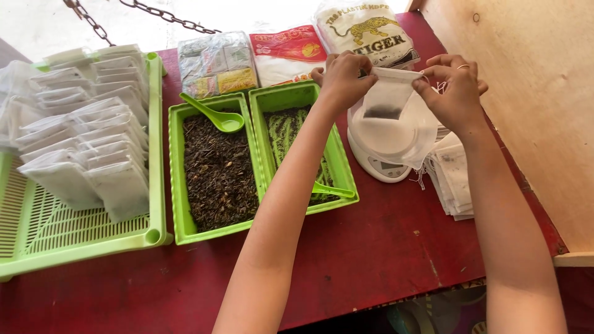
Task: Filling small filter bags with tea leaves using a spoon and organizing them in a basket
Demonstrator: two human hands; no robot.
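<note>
Both your hands pinch one small white filter bag (391, 93) by its top corners, left hand (342, 79) and right hand (453, 89), holding it just above the white kitchen scale (385, 162). Dark tea sits inside the bag. Beside the scale lie two green trays (175, 179) of loose tea.

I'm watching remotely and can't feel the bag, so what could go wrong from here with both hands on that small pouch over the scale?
1. The left hand and right hand pinch only the top edge of the white pouch; a slip might spill its dark leaves onto the white scale.
2. The left forearm crosses low over the right green tray and could knock the spoon lying in it.
</note>
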